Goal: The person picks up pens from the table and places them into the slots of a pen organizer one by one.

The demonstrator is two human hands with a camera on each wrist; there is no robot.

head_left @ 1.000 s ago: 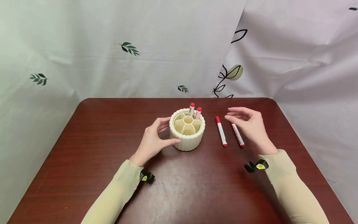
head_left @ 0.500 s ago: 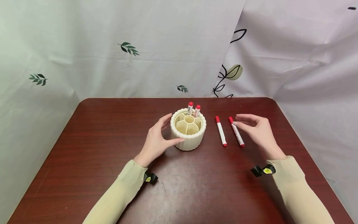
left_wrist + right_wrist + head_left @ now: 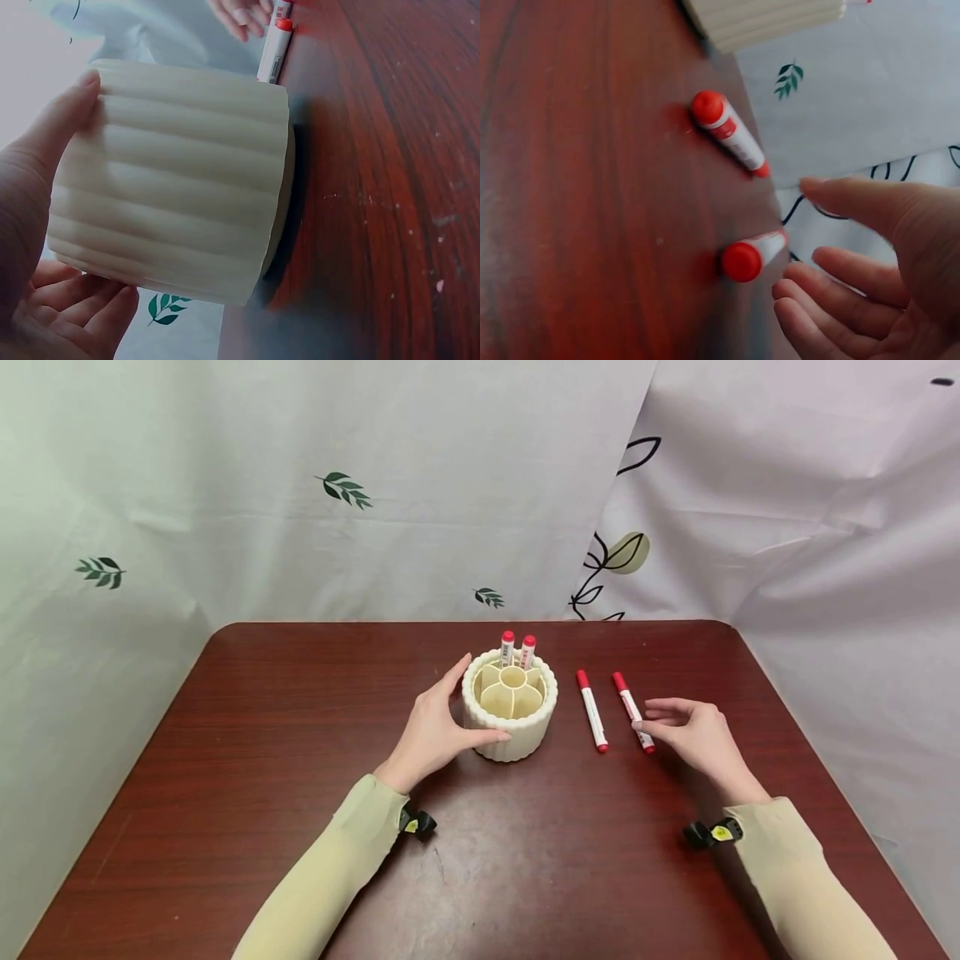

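A cream ribbed pen holder (image 3: pixel 504 745) with a scalloped rim and flower-shaped compartments stands on the table. My left hand (image 3: pixel 429 731) grips it from the left, thumb across the front and fingers round the back. Two white markers with red ends (image 3: pixel 507 650) stand in its rear compartments. On the table to its right lie a red-capped marker (image 3: pixel 593 717) and, farther right, a second red-capped marker (image 3: pixel 627 700). My right hand (image 3: pixel 697 735) hovers at that second marker's near half, thumb and fingers spread apart in the right wrist view (image 3: pixel 855 270).
The dark red wooden table (image 3: pixel 480 877) reaches back to a pale curtain (image 3: pixel 420 552) printed with leaves. A small black device (image 3: pixel 420 823) is strapped on the left wrist, another black device (image 3: pixel 712 833) on the right.
My left hand has turned the pen holder and shifted it slightly right, its markers swinging left. My right hand has moved right and nearer along the second marker.
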